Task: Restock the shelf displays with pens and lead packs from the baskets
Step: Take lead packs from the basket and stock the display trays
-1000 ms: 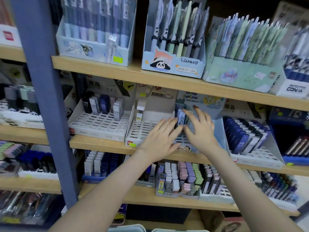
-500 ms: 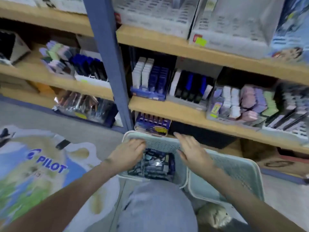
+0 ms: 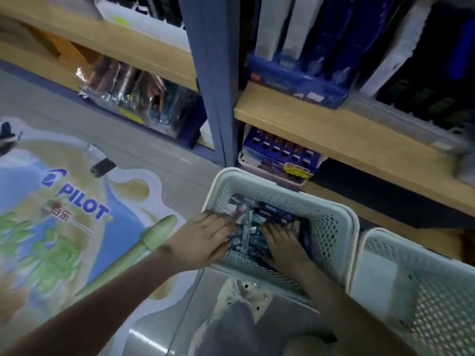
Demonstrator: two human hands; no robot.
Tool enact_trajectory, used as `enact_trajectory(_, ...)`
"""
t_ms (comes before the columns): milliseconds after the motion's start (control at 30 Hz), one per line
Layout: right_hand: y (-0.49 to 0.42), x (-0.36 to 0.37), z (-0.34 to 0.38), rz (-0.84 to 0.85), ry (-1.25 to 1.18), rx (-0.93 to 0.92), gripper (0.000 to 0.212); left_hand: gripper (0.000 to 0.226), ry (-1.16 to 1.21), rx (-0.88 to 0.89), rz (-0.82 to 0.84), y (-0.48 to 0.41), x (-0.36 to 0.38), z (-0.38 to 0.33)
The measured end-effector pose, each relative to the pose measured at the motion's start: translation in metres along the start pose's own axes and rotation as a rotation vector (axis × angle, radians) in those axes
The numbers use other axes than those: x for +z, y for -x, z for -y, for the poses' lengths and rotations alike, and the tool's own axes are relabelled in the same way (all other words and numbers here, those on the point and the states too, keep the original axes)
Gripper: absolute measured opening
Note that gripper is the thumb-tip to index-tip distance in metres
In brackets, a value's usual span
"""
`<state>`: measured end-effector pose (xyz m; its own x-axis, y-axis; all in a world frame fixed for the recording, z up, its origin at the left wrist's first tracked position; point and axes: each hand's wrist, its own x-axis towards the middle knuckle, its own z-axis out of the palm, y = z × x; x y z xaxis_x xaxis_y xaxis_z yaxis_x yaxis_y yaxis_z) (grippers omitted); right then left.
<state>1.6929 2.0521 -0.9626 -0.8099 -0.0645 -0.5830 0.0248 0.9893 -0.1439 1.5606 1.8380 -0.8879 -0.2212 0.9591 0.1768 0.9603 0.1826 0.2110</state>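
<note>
A pale green perforated basket (image 3: pixel 352 227) stands on the floor below the shelves. It holds a heap of dark blue lead packs (image 3: pixel 272 214). My left hand (image 3: pixel 205 238) reaches over the basket's left rim, its straight fingers lying on the packs. My right hand (image 3: pixel 285 244) is inside the basket, spread flat on the heap, with its fingertips partly sunk among the packs. The picture is blurred, and I see no pack pinched by either hand.
A second pale basket (image 3: pixel 385 242) sits right beside the first. A blue upright post (image 3: pixel 213 86) divides wooden shelves (image 3: pixel 334 134) holding lead and pen displays; a blue display box (image 3: pixel 280 160) is just behind the basket. A PILOT floor sticker (image 3: pixel 77 201) covers the left floor.
My hands left the middle-shelf lead display and came down to the basket on the floor. Both now lie deeper in the basket, on the packs. My view has tilted downward.
</note>
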Motion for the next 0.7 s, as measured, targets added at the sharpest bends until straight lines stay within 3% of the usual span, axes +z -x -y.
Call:
enact_trajectory(267,-0.008,0.006,0.000,0.000,0.087,-0.024,0.079,0.026,0.028,0.101,0.013,0.006,0.012,0.004)
enact_trajectory(367,-0.008,0.010,0.000,-0.067,0.143,-0.064,0.064,0.028,0.024,0.128,-0.005,0.007,0.012,0.002)
enact_trajectory(467,-0.005,0.006,0.008,-0.019,0.079,-0.086,0.054,0.031,0.024,0.132,0.010,0.008,0.012,0.003)
enact_trajectory(700,-0.016,0.002,0.003,0.050,-0.012,-0.095,0.053,0.027,0.028,0.140,-0.007,0.010,0.015,0.002)
